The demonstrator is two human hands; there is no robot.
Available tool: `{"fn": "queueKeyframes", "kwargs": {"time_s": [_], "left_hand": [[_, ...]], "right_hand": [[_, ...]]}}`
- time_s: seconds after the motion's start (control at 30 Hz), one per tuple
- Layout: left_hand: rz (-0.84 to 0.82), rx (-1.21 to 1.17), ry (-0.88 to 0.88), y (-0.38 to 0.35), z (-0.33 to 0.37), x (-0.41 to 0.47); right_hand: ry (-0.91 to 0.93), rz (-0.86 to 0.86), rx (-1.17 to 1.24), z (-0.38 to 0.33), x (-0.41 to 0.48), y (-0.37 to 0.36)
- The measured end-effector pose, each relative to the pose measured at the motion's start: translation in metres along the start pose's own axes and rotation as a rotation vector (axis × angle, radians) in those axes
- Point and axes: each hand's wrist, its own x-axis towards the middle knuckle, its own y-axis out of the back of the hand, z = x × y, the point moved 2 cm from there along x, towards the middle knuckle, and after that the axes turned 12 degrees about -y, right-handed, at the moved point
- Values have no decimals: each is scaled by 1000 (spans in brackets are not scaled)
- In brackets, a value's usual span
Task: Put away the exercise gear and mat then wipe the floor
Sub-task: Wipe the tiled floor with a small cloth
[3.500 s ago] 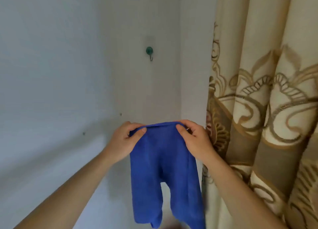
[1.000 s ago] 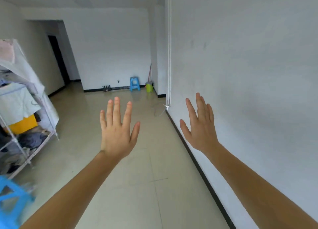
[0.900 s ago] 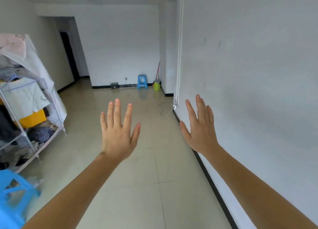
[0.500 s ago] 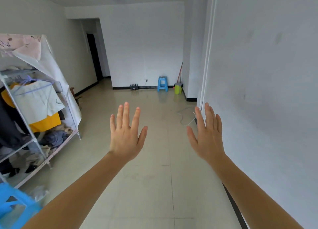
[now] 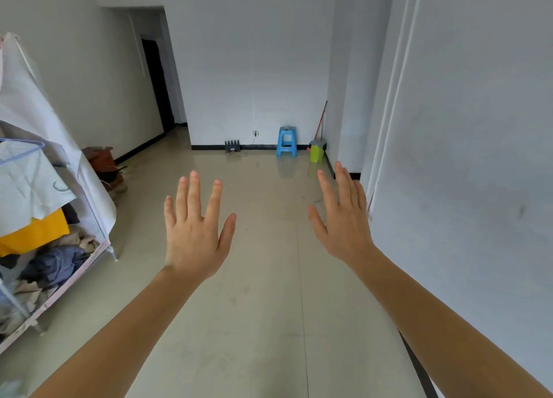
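The left hand [image 5: 194,236] and right hand [image 5: 344,221] are raised, fingers spread, holding nothing. The floor [image 5: 263,323] lies below and ahead, running lengthwise straight away from them along the wall [image 5: 463,158] beside the right hand. Neither hand seems nearer it.
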Motion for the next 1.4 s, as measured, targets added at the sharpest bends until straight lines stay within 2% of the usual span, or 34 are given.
{"fn": "queueKeyframes", "kwargs": {"time_s": [0.27, 0.53, 0.67, 0.8, 1.0, 1.4], "left_hand": [[-45, -29, -36, -176, -102, 202], [-102, -58, -113, -388, -140, 383], [-115, -56, -80, -503, -155, 484], [-168, -34, -46, -593, -178, 592], [-150, -30, -50, -712, -226, 720], [-111, -31, -60, -1018, -328, 1003]], "right_hand": [[-5, -57, -114, 37, 203, -165], [-97, -53, -174, 143, 375, -333], [-149, -77, -174, 202, 470, -432], [-110, -117, -200, 245, 588, -513], [-107, -173, -177, 286, 748, -626], [-48, -186, -203, 391, 1044, -901]]}}
